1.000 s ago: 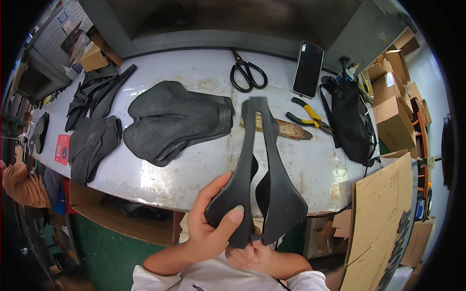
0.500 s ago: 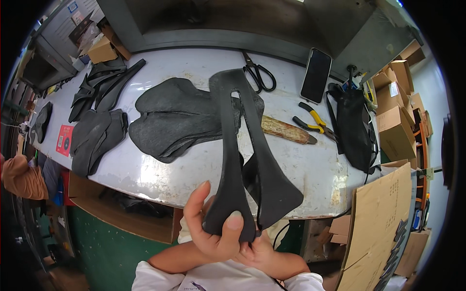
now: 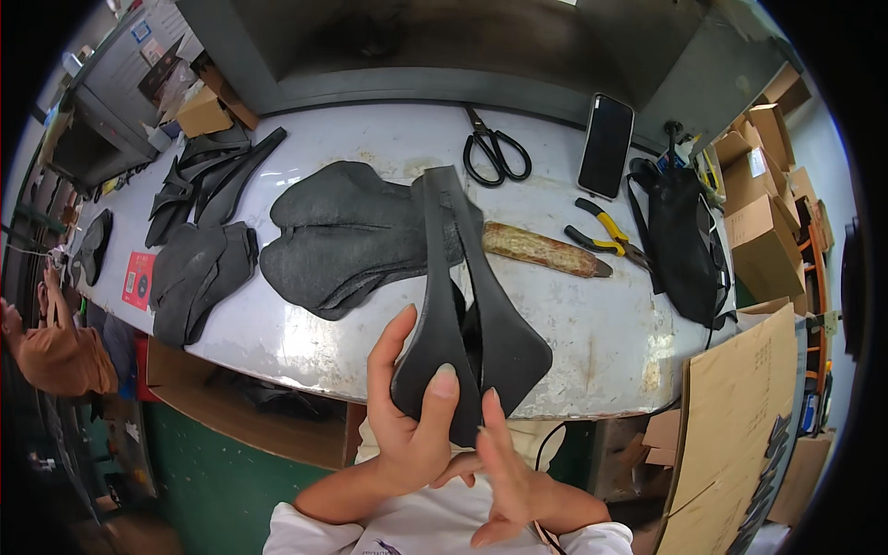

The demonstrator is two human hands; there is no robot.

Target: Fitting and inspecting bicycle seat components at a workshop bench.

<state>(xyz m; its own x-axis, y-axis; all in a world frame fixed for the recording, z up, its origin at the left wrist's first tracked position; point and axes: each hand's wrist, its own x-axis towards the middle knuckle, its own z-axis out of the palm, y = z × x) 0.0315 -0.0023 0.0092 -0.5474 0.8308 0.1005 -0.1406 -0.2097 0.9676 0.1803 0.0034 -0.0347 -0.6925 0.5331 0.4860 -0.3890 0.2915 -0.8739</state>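
Observation:
My left hand [image 3: 412, 421] grips the wide end of a black bicycle saddle shell [image 3: 467, 305], thumb on its face, holding it upright over the near edge of the white table [image 3: 601, 324]. My right hand [image 3: 509, 472] is just below it, fingers spread and extended, fingertips near the shell's lower edge; it holds nothing. Behind the shell, a dark grey felt-like saddle cover [image 3: 347, 236] lies flat on the table.
Scissors [image 3: 495, 153], a black phone [image 3: 606, 143], yellow-handled pliers [image 3: 606, 236], a wooden-handled tool [image 3: 546, 252] and a black bag [image 3: 680, 240] lie to the right. More black pieces [image 3: 199, 268] sit left. Cardboard boxes [image 3: 763, 213] and a cardboard sheet [image 3: 740, 435] stand right. A person [image 3: 55, 351] is at far left.
The saddle shell has tilted and shifted in my left hand. My right hand has come out from under it and now shows open below the shell.

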